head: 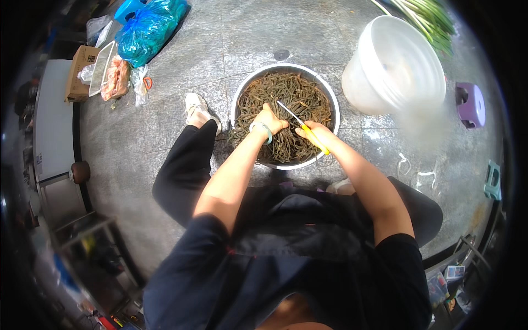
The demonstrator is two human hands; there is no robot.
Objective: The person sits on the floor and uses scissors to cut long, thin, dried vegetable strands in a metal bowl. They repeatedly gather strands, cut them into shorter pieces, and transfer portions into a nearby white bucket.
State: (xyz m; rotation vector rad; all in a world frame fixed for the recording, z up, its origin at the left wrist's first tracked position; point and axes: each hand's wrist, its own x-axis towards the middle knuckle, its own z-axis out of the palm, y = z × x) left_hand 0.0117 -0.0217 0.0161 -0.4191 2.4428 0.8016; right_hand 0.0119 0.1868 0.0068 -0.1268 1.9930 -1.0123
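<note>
A round metal basin [336,108] stands on the floor before me, heaped with dark brown-green dried plant strands [288,88]. My left hand [270,119], with a pale bangle at the wrist, grips a bunch of the strands near the middle of the heap. In my right hand [317,133] is a knife [306,128] with a yellow handle and a narrow blade pointing up and left over the strands. The right fingertips are close to the bunch; whether they touch it I cannot tell.
A large whitish plastic bucket [354,82] stands right of the basin, with long green vegetables [425,20] behind it. A purple stool [472,105] is farther right. At the upper left are a blue plastic bag [146,35], a cardboard box [78,88] and a bag of pinkish food [115,78].
</note>
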